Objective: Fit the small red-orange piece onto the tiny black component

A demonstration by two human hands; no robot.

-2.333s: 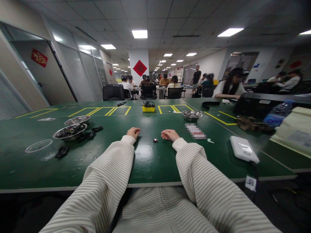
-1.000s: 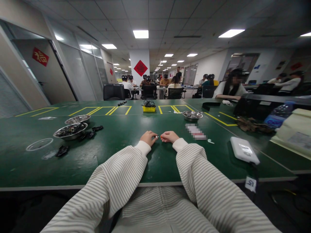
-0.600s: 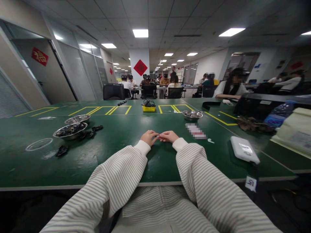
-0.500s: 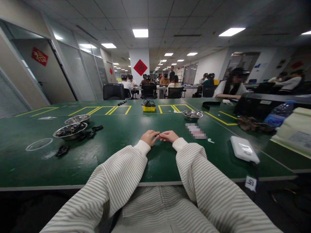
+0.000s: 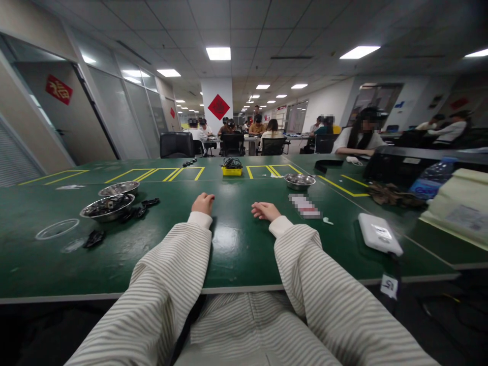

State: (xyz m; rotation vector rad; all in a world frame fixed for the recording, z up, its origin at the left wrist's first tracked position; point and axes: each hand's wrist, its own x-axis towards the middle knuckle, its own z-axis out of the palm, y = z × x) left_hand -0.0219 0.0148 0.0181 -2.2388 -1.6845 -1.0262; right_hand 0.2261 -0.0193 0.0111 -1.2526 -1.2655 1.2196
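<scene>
My left hand (image 5: 203,204) is over the green table (image 5: 232,254), its fingers curled closed. Whatever it may hold is too small or hidden to make out. My right hand (image 5: 266,211) rests apart from it, further right, with fingers bent and drawn together. No thing in those fingers can be told. Left of my left hand stands a metal bowl (image 5: 87,212) full of small dark parts, with several black pieces (image 5: 143,208) lying beside it. A second metal bowl (image 5: 299,186) sits beyond my right hand, holding small parts that I cannot name.
Behind the left bowl is another metal bowl (image 5: 114,189). A clear plastic container (image 5: 57,230) and a black crumpled piece (image 5: 94,238) lie near it. A yellow box (image 5: 232,172) holds black cables. To the right are a white earbud (image 5: 327,220), a white device (image 5: 379,234) and a bottle (image 5: 434,178).
My hands were together at the middle, fingertips meeting at something small. The left hand has moved away to the left and slightly forward; the right hand has stayed nearly in place.
</scene>
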